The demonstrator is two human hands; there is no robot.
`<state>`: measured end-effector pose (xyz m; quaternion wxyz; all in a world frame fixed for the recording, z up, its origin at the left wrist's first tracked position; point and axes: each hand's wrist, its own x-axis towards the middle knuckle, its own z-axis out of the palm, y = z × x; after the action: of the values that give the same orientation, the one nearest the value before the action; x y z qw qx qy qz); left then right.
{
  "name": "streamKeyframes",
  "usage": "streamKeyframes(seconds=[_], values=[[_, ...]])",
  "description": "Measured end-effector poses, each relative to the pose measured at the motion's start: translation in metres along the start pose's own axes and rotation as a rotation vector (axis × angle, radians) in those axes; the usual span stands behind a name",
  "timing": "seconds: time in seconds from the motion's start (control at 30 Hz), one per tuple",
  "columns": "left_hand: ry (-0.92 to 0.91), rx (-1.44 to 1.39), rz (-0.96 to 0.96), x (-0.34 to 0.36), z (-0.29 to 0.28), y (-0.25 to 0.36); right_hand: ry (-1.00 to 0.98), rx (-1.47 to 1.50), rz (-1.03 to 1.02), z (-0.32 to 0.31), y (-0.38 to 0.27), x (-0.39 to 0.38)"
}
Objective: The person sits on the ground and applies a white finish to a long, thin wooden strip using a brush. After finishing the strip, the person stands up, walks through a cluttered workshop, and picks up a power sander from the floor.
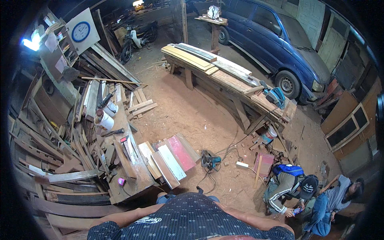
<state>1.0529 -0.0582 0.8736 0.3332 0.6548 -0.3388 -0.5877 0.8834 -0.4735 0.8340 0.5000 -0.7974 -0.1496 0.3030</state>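
Note:
Neither of my hands shows; only parts of my left arm (130, 216) and right arm (250, 219) come into view beside my dark patterned shirt (192, 218). What the hands hold, if anything, is hidden. Nearest in front of me lie several boards, among them a white board (172, 162) and a red board (181, 153). To their right, a teal corded power tool (211, 159) rests on the dusty floor. Left of the boards stands a low wooden bench (138, 186) with a pink tape measure (121, 181) and a handsaw (129, 150) on it.
A long workbench (236, 86) bears planks and a blue power tool (275, 98). Two people crouch at the lower right; one holds a phone (297, 211). Lumber (66, 176) is heaped along the left. A blue car (276, 40) and motorcycle (136, 40) stand farther back.

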Motion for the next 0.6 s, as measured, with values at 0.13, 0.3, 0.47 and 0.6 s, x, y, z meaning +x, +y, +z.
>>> streamKeyframes(seconds=[0.13,0.3,0.47,0.6], values=[[-0.045,0.05,-0.015,0.014,-0.015,0.006,0.059,0.088,-0.097,0.016,0.034,-0.004],[-0.095,0.155,-0.032,0.024,-0.015,0.016,0.16,0.011,-0.041,0.043,0.055,-0.027],[-0.149,0.281,-0.045,0.035,-0.018,0.033,0.245,0.07,-0.019,0.052,0.034,-0.044],[-0.169,0.371,0.093,0.053,-0.02,0.01,0.272,0.021,-0.029,0.041,0.007,-0.06]])
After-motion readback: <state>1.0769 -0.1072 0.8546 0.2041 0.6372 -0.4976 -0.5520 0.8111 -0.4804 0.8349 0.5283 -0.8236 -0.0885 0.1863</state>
